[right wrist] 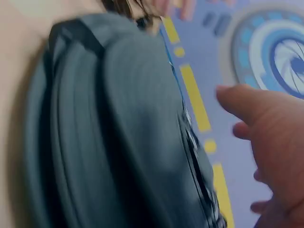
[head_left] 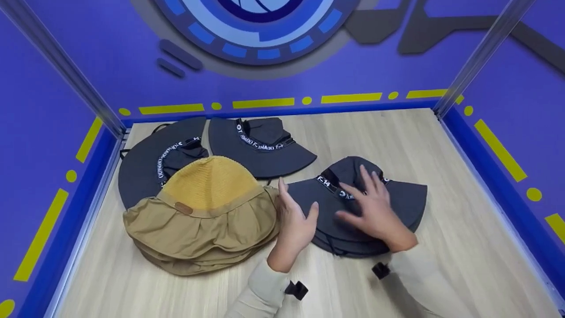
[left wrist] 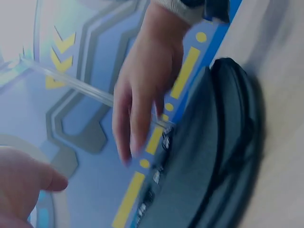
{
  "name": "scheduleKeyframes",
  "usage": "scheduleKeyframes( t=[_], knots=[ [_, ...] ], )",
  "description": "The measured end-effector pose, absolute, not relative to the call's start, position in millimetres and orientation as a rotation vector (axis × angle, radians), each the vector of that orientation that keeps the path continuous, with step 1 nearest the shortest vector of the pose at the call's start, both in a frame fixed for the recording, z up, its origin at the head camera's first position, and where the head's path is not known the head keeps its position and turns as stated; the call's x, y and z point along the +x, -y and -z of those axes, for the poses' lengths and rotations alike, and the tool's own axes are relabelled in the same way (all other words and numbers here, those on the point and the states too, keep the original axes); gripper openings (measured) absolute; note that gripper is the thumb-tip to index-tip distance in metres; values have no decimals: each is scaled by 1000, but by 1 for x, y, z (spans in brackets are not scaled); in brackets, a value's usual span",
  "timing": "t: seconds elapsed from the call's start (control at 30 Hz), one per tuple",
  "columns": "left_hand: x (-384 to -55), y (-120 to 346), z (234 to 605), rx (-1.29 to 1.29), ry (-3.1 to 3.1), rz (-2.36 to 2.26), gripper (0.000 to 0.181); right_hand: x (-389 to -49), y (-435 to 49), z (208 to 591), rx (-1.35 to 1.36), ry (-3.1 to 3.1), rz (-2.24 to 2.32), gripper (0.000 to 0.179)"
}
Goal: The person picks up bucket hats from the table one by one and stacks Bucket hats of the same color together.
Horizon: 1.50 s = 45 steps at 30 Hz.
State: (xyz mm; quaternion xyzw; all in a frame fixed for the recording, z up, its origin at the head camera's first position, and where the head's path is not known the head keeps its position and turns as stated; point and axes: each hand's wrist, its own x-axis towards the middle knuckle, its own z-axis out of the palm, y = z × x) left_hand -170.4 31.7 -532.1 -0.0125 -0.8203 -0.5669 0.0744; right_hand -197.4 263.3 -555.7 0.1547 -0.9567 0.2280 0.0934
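Note:
A stack of dark grey sun hats (head_left: 322, 212) lies at the right centre of the table, its top hat banded with white lettering. Over that stack my right hand (head_left: 375, 212) spreads its fingers, holding nothing. At the stack's left edge my left hand (head_left: 295, 227) stands with fingers extended and thumb apart, also holding nothing. It is between the dark stack and a pile of tan hats (head_left: 194, 238) with a yellow knitted crown on top. In the right wrist view the stacked brims (right wrist: 133, 118) sit beside my right hand (right wrist: 280, 137).
Behind the tan pile lie two more dark spots: a dark grey hat (head_left: 141, 163) at the left and another dark hat (head_left: 265, 159) at the back. Blue printed panels (head_left: 282, 84) with metal corner posts enclose the wood-grain table (head_left: 476, 212) on three sides.

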Motion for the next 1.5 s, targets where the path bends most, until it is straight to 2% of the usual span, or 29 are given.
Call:
scheduleKeyframes(
  t=[0.1,0.17,0.4,0.57,0.83,1.0,1.07,1.27,1.5],
  knots=[
    [-184,-35,528,-104,2542,1587,96,-202,-249,561,459,3037,-503,100],
    [-197,-37,526,-148,2648,1519,93,-205,-245,567,437,3129,-422,107],
    [-257,-45,516,-347,3015,1223,67,-209,-247,585,363,3216,-323,110],
    [-294,-52,510,-419,3215,848,60,-209,-249,593,351,3193,-307,112],
    [-334,-57,514,-83,3370,492,70,-208,-249,597,353,3209,-430,111],
    [-352,-49,528,134,3429,213,63,-207,-246,596,361,3201,-484,111],
    [-357,-43,535,183,3480,96,68,-207,-245,596,369,3191,-505,110],
    [-365,-29,555,140,3601,75,101,-205,-245,596,365,3183,-527,110],
    [-370,-25,553,103,3614,192,96,-207,-248,596,361,3183,-523,111]
  ],
)
